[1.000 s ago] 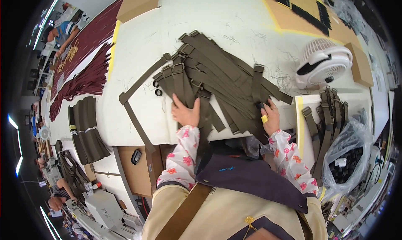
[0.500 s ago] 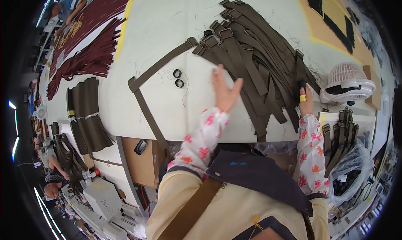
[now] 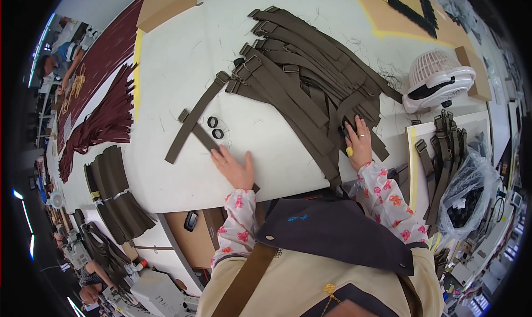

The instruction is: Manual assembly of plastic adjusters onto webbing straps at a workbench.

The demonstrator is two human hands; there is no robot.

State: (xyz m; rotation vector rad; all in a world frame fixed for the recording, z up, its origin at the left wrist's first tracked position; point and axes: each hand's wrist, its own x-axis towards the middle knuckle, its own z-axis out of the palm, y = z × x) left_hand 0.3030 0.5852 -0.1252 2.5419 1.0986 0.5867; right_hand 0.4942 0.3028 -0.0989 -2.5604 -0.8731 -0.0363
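A fanned pile of olive-brown webbing straps [image 3: 299,90] with metal buckles lies on the white table. My right hand [image 3: 360,141] is at its near right side, fingers closed around a curved strap. Something dark shows at those fingertips, too hidden to name. Yellow tape wraps the right thumb. My left hand [image 3: 235,170], open with the thumb apart, touches a loose strap [image 3: 206,138] running under it toward the table's near edge. Another buckled strap [image 3: 194,117] crosses over that one. Two small black rings [image 3: 215,128] lie just right of the crossing.
A white fan [image 3: 438,79] stands at the right, above a board with buckled straps [image 3: 443,145] and a clear plastic bag [image 3: 471,181]. Bundled straps [image 3: 116,195] and dark red strips [image 3: 100,117] are on the left. A cardboard box [image 3: 166,7] sits at the far left. Other people work beyond.
My left hand has come down and left from beside the pile onto the loose strap. My right hand has moved inward, bending a strap. The two left straps now cross. The view has turned.
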